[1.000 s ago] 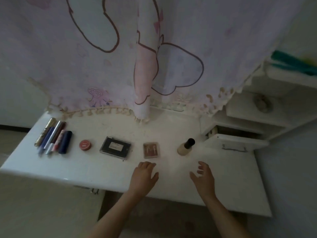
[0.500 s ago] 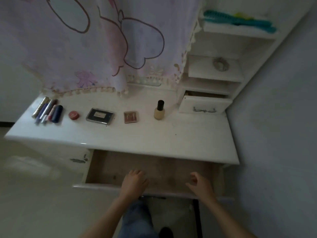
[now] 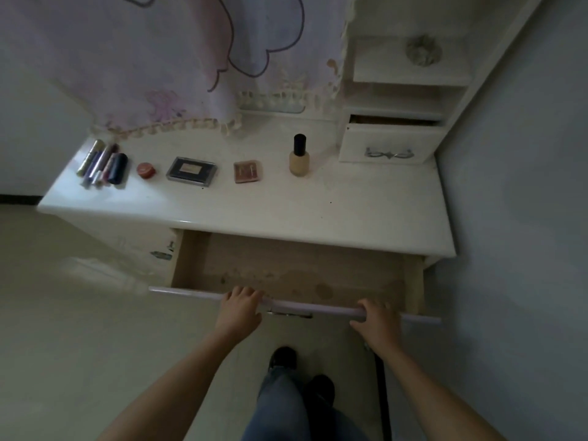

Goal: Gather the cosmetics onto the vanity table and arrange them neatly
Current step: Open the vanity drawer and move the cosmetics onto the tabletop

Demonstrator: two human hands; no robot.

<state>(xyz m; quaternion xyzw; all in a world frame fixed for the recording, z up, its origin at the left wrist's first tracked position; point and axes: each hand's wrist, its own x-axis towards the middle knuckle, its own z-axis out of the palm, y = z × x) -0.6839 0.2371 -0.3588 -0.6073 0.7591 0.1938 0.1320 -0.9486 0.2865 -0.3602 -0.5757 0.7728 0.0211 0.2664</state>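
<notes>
Left grip (image 3: 239, 308) is curled over the top edge of the drawer front (image 3: 318, 310), fingers hooked inside, and the right grip (image 3: 375, 316) is clamped on the same edge further along. Two hands, one rail, set well apart either side of the little metal handle. The drawer (image 3: 302, 268) stands pulled out under the desk (image 3: 350, 214), its stained wooden floor showing.

Now look up and away from the hands, because that's where the cosmetics are: all on the desk, well beyond the drawer, strung out in one row. From the left, a tight bundle of pens and tubes (image 3: 102, 162) lying side by side, a red pot (image 3: 146, 170), a black compact (image 3: 192, 171), a brown palette (image 3: 248, 171), and the foundation bottle (image 3: 299, 157) standing upright with its black cap on top. That row runs left to right, about parallel to the drawer front, with clear gaps between the pieces.

So the relation that matters: everything lies forward of both hands, and the row sits left of centre. The left grip is the nearer one for the bundle, pot and compact. The bottle stands roughly between the two hands, just beside the small upper drawer (image 3: 389, 144), which is slightly ajar.

My read is that the gathering looks done and the drawer is the job in hand. Pushing it home means driving straight away from the body, and the spread of the hands should keep it square on its runners.
</notes>
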